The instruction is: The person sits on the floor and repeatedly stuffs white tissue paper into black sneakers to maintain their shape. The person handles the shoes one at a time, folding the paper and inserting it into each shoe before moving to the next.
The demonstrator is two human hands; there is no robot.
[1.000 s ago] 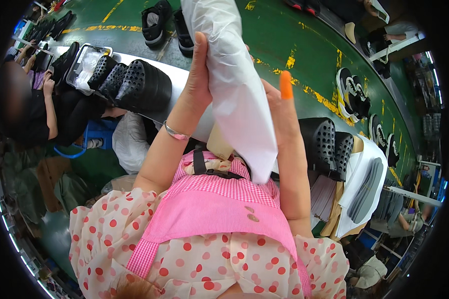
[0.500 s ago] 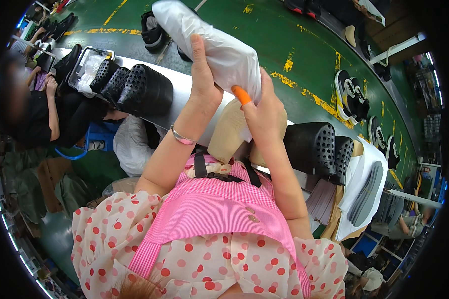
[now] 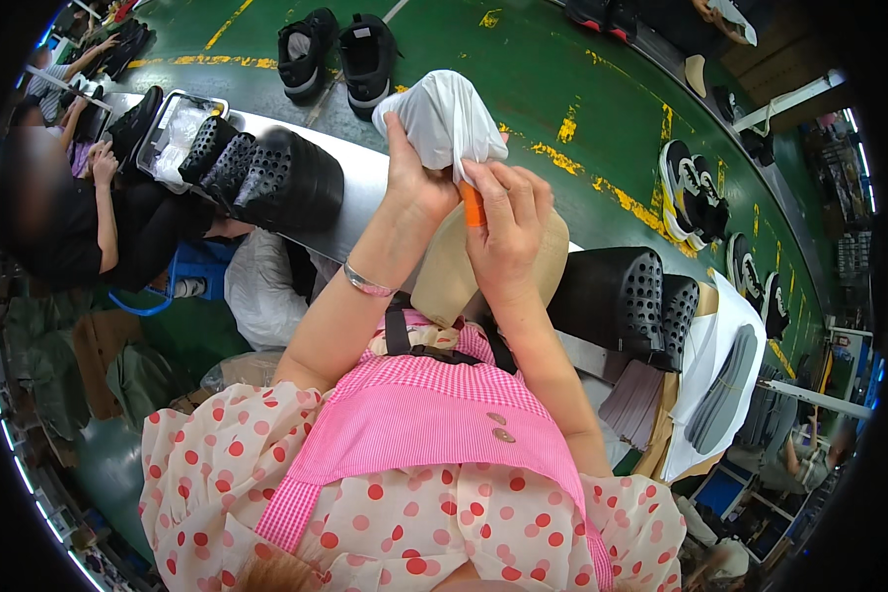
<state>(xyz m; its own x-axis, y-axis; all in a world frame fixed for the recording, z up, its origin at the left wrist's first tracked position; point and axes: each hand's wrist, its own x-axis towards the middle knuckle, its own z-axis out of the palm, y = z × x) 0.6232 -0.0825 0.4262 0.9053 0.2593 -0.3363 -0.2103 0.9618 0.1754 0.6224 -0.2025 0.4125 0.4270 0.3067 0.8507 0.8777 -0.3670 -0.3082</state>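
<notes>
In front of me, both hands hold a smooth white wrapped bundle [image 3: 436,113] above the bench. Its wrap looks like thin plastic or paper, and what lies inside is hidden. My left hand [image 3: 414,178] grips it from the left and below, thumb up along its side. With fingers bent, my right hand [image 3: 508,212] pinches the gathered edge of the wrap at the bundle's near right end. An orange finger cover [image 3: 473,203] shows on one of its digits. Below the hands stands a beige rounded form [image 3: 546,247], partly covered by my right hand and wrist.
Black perforated blocks stand left [image 3: 286,183] and right [image 3: 612,296] along the metal bench [image 3: 358,187]. Grey insoles [image 3: 725,385] lie on white sheets at right. Black shoes [image 3: 367,64] stand beyond the bench. At left are a clear tray [image 3: 212,102] and a seated person [image 3: 79,227].
The white bundle has come down and turned, so it looks shorter, and the black shoes behind it show more. My right hand has shifted from the bundle's side to pinching its wrap.
</notes>
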